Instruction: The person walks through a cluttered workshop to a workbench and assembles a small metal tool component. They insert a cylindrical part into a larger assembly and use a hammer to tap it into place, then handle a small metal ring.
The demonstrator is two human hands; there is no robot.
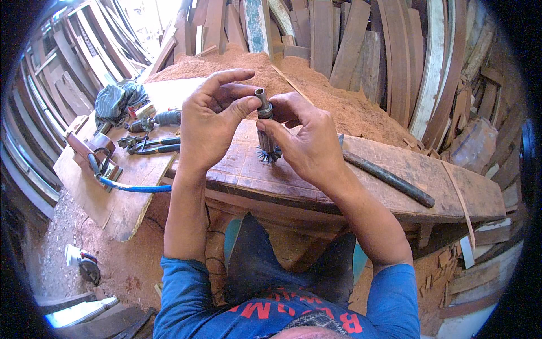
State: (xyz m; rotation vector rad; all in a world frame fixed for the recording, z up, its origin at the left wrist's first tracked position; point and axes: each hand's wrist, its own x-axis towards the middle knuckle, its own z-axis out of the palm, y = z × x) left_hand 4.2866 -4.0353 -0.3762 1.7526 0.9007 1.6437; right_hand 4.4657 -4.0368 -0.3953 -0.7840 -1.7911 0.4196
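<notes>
A dark metal part [267,138] stands upright between my hands, above the wooden bench. It has a hollow tube end at the top, a collar below that, a ribbed body and a ring of fan-like blades at its foot. My right hand [307,138] pinches the ribbed body, thumb in front and fingers curled around the far side. At the tube end, the thumb of my left hand [212,121] presses against the side; its index finger stretches out above and the other fingers bend behind. Whether the bladed foot touches the bench, I cannot tell.
A long dark bar [389,179] lies on the bench plank [451,189] to the right. On the left board sit black-handled tools [152,147], a striped cloth [119,101] and a brown-bodied tool [90,152] with a blue hose [135,187]. Sawdust [350,113] heaps behind, before leaning planks.
</notes>
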